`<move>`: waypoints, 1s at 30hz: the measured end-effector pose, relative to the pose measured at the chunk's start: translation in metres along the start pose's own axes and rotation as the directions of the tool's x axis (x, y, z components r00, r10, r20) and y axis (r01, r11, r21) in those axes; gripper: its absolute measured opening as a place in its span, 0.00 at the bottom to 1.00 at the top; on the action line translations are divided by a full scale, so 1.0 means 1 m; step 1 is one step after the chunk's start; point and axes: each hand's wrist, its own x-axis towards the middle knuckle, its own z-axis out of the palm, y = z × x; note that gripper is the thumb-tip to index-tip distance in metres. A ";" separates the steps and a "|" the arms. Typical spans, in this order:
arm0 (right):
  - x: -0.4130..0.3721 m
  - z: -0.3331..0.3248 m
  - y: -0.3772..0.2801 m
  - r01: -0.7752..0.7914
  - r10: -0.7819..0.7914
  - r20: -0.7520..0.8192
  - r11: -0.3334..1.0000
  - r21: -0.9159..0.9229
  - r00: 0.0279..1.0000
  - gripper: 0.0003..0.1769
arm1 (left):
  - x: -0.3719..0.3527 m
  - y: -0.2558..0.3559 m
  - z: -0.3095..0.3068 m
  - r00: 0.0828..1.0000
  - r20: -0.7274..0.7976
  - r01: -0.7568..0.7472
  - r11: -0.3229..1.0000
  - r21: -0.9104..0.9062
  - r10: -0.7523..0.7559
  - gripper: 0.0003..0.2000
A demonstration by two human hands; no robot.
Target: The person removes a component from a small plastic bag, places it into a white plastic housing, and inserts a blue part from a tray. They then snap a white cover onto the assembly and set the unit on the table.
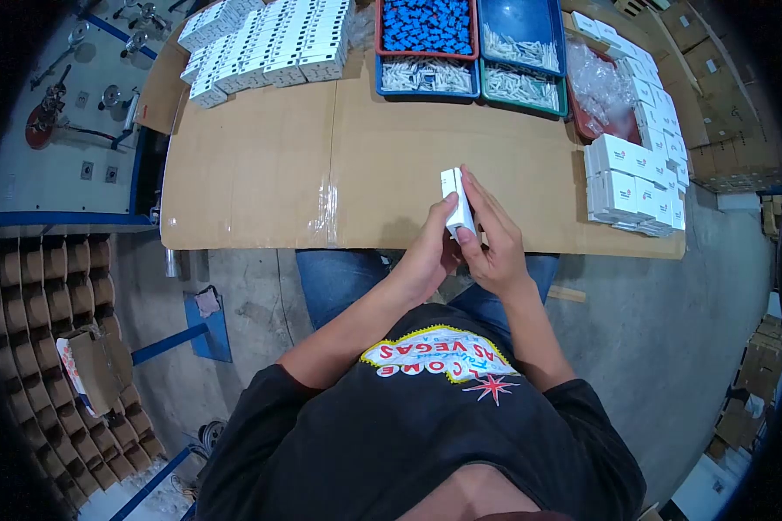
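A small white box point(457, 201) is held upright between both hands, above the front edge of the cardboard-covered table point(252, 174). My left hand point(427, 247) has its thumb against the near side of the box; its other fingers are partly hidden. From the other side, my right hand point(495, 239) presses along the box with its fingers extended and its thumb at the lower end.
Stacked white boxes stand at the back left point(278, 39) and right point(630, 187). Behind are a tray of blue pieces point(429, 26), trays of white pieces point(521, 89) and clear plastic bags point(598, 87). A divided cardboard carton point(35, 304) lies lower left.
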 end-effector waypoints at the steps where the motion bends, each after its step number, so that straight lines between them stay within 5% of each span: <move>1: 0.000 0.001 0.003 0.057 -0.057 -0.011 0.998 -0.026 0.998 0.32 | 0.002 -0.003 0.002 0.999 0.000 -0.037 0.999 0.002 0.037 0.26; 12: -0.005 0.010 0.008 0.062 -0.062 0.015 0.997 -0.037 0.998 0.28 | 0.006 -0.012 0.001 0.991 -0.072 -0.121 0.985 -0.122 0.113 0.23; 23: -0.007 0.004 0.005 0.073 -0.069 -0.026 0.980 0.187 0.997 0.31 | 0.003 -0.017 -0.003 0.972 0.020 -0.235 0.971 0.043 0.235 0.27; 26: -0.009 0.004 0.006 0.027 -0.012 -0.059 0.966 0.258 0.998 0.33 | 0.006 -0.016 -0.011 0.946 0.043 -0.325 0.932 0.158 0.322 0.34; 30: -0.015 0.003 0.001 -0.233 0.286 -0.071 0.881 0.411 0.956 0.33 | -0.002 -0.003 -0.004 0.885 0.159 -0.465 0.849 0.249 0.438 0.39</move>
